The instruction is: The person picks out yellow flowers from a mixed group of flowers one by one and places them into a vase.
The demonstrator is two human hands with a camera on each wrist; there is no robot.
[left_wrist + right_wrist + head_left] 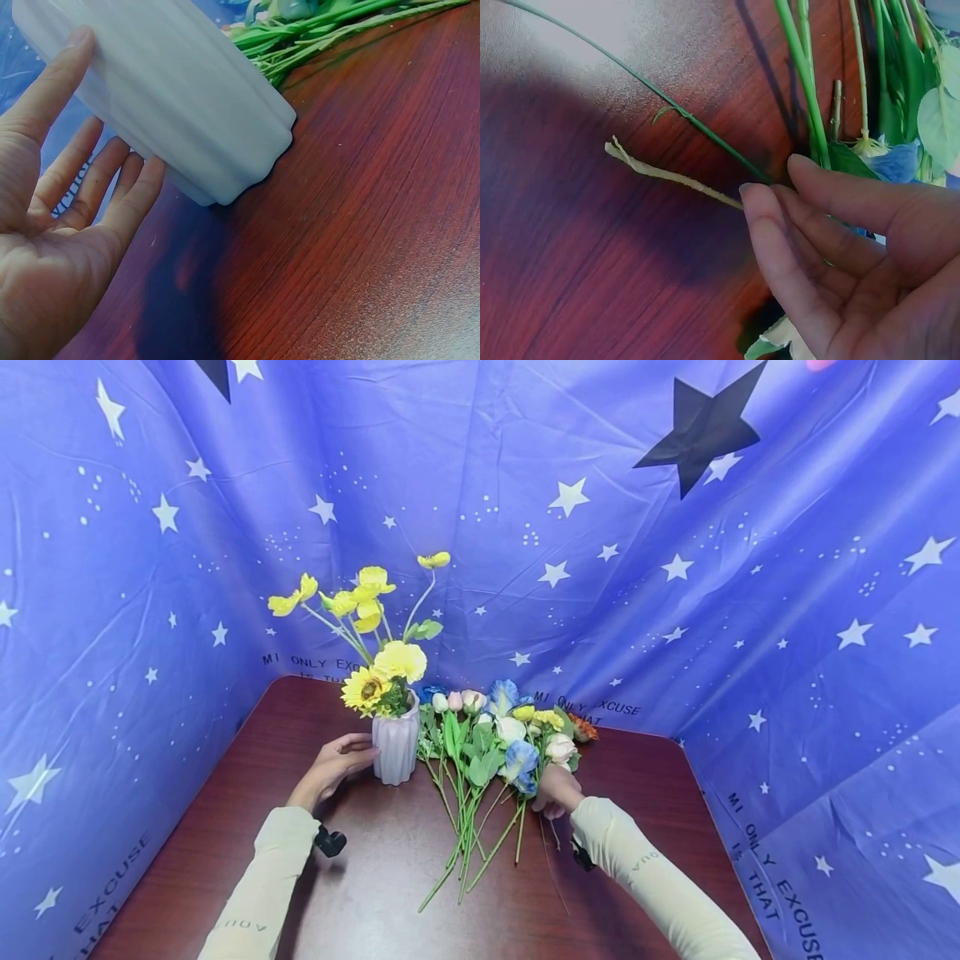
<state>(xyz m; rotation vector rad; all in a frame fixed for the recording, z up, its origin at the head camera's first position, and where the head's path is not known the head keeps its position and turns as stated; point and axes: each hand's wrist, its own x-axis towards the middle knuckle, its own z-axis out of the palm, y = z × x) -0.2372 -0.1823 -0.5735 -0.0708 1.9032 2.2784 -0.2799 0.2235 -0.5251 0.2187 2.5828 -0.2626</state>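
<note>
Right hand [557,791] bent, left hand [337,768] spread

Whether the right fingertips pinch the thin dark-green stem [703,130] beside them, I cannot tell; gripping one stem alone should avoid snags. Left fingertips touch the upright, pale-lilac fluted vase [395,752], best steadied lightly; loose white, pink and blue flowers [512,731] lie just to its right.

my desk [367,893] looks like wood, streaked with grain, glossy where light catches its near part. the vase [395,752] on the left seems smooth, softly satin. the far backdrop [465,460] is creased cloth with a faint sheen. my sleeves [258,885] are matt cloth; the stems [801,75] on the right look like smooth plastic.
</note>
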